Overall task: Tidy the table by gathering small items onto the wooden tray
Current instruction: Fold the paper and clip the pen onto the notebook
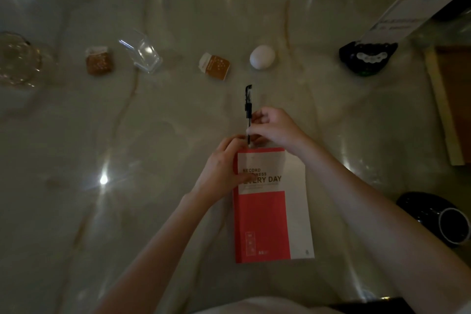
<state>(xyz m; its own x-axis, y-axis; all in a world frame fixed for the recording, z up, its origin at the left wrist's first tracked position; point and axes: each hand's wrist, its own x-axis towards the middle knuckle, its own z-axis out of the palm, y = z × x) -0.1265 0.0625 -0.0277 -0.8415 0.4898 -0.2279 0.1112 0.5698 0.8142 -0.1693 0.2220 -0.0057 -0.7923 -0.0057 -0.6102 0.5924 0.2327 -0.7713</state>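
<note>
A black pen [248, 107] points away from me just past the top of a red and white notebook [270, 211] lying near the table's front. My right hand [274, 126] pinches the pen's lower barrel. My left hand [223, 168] rests on the notebook's top left corner, its fingertips at the pen's tip. Further back lie a white egg [262, 56], an orange packet [214, 66], a brown packet [99, 60] and a clear plastic box [141, 52]. The wooden tray [444, 99] lies at the right edge, partly cut off.
A glass dish [16, 58] stands at the far left. A black holder [367, 57] with a clear sign stand sits at the back right. A black saucer with a dark cup [451, 224] is at the front right. The marble table [102, 148] reflects lights.
</note>
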